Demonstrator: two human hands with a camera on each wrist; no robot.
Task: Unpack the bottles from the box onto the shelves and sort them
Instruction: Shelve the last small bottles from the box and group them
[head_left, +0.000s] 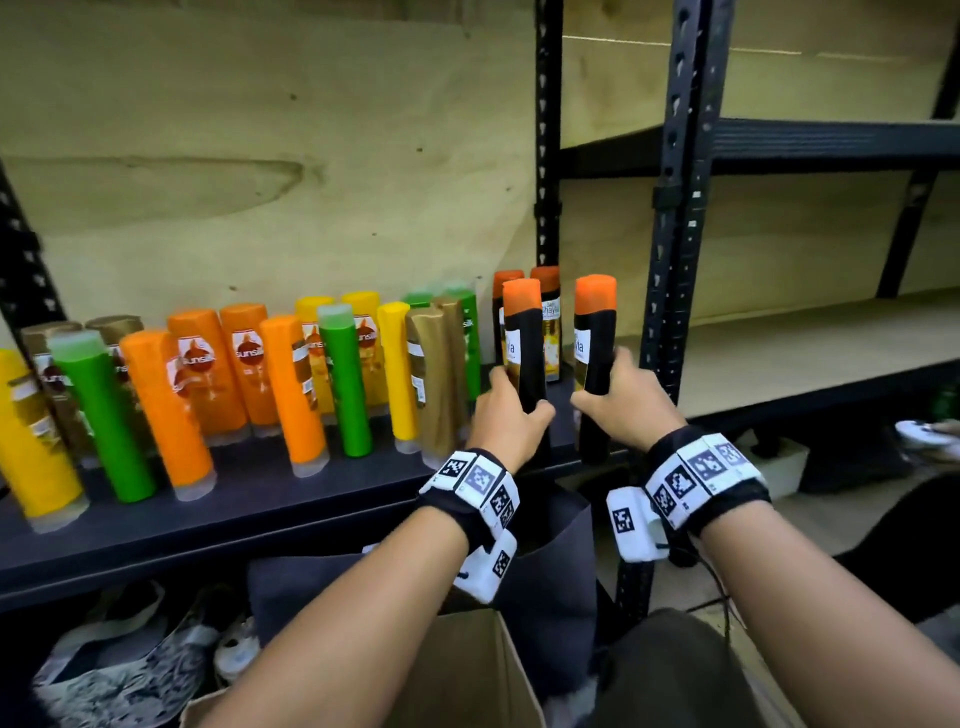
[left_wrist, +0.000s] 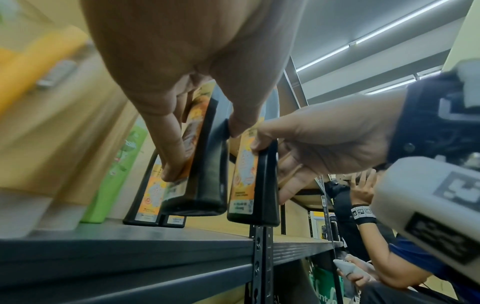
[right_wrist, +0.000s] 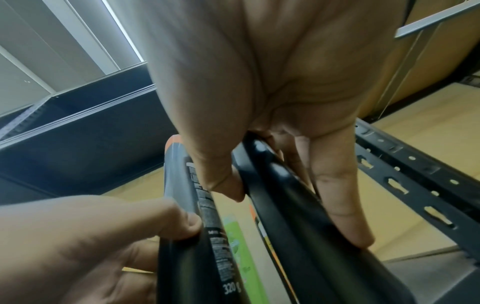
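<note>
While two black bottles with orange caps are carried toward the shelf, each is gripped low on its body: the left-hand bottle by the left hand, the right-hand bottle by the right hand. In both cases the fingers are curled round the bottle with the thumb pressed against its near side; in the left wrist view both bases are seen hanging just above the dark shelf board, not yet set down. Directly behind them two matching black bottles are already stood at the right end of the row, just beside the black upright post. Further left, gold, green, yellow and orange bottles are ranged in loose groups, several leaning. Below the shelf, a cardboard box is partly seen between the forearms.

A risk is judged from the tight spacing: the standing pair could be knocked over if the held bottles are pushed in too far, and the right-hand bottle could be caught on the post. A tall, narrow bottle released while tilted is likely to topple its neighbours
</note>
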